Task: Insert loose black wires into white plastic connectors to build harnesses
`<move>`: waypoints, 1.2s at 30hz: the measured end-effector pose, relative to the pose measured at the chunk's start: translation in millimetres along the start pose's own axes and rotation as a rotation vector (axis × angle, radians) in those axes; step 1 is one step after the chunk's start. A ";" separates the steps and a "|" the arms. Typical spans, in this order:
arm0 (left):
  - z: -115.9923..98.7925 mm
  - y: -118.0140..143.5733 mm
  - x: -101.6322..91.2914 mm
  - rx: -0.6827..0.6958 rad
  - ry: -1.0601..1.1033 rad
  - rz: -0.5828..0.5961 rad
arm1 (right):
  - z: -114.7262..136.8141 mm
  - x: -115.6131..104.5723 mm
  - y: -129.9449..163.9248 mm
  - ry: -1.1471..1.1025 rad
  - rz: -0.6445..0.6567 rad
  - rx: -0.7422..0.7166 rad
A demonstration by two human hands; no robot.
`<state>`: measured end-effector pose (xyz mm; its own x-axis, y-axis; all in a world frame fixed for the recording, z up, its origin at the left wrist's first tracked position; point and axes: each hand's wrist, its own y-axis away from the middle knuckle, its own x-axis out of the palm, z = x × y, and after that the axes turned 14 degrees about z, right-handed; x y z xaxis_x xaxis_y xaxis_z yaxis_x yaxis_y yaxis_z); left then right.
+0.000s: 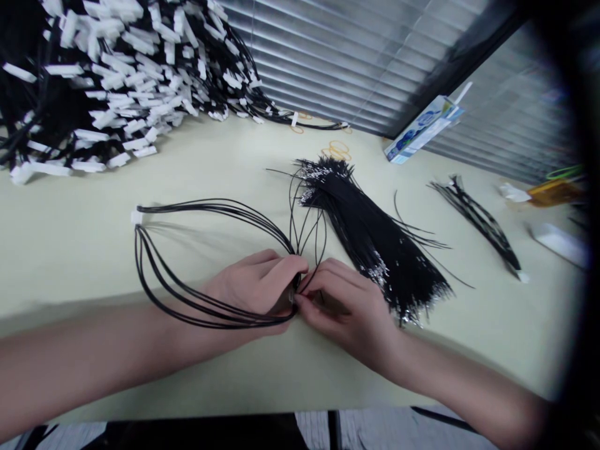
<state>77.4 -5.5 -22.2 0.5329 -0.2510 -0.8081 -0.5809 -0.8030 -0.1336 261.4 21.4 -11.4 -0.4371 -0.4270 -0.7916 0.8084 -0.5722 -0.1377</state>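
A looped black harness point(197, 262) is pinched by the left hand point(255, 281), fingers curled shut over the gathered wires at the loop's right end. The right hand point(340, 300) is pressed against it, thumb and forefinger nipped on the same wire ends where the two hands meet. The loop is spread leftward across the pale table point(94, 250), and a white connector point(136, 217) is seen at its far left corner. Thin wire ends are arched up just behind the fingers.

A thick bundle point(370, 237) of black wires with bared tips is laid just right of the right hand. A smaller bundle point(482, 225) lies well apart, further right. A great heap point(117, 69) of finished harnesses is piled at the far left. Rubber bands point(337, 150) are scattered near a blue-and-white box point(424, 128); its print cannot be read. Both forearms are stretched in from the near edge.
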 end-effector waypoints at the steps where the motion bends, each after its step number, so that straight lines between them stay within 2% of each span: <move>1: 0.3 -0.1 -0.1 0.003 -0.002 -0.001 | 0.2 0.5 0.1 0.007 0.008 -0.002; 7: -0.3 -0.8 -4.1 0.084 -0.041 0.015 | -2.3 -0.7 -1.2 0.010 0.014 0.031; 12: -0.2 -0.8 -6.0 0.099 -0.146 0.052 | -6.7 -28.6 -1.4 -0.042 0.197 0.265; 16: 2.8 0.5 -5.8 0.154 -0.252 0.076 | -6.8 -48.8 3.9 0.240 0.199 0.344; 19: 3.4 0.9 -4.7 0.142 -0.191 0.039 | -7.9 -51.6 10.6 0.434 0.314 0.400; 24: 1.6 1.0 -3.7 0.114 -0.141 0.019 | -14.6 -49.8 20.0 0.442 0.470 0.371; 31: 2.3 1.8 -6.4 0.100 -0.133 0.063 | -20.2 -52.1 20.5 0.509 0.379 0.442; 34: 2.6 1.3 -6.3 0.100 -0.116 0.055 | -21.9 -51.3 14.3 0.369 0.291 0.475; 36: 2.1 0.7 -6.3 0.103 -0.108 0.047 | -24.0 -48.8 9.0 0.151 0.225 0.479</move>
<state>72.4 -3.3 -18.4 0.4380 -0.2229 -0.8709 -0.6664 -0.7308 -0.1481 299.5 53.8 11.7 -0.1843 -0.4905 -0.8517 0.5905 -0.7480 0.3030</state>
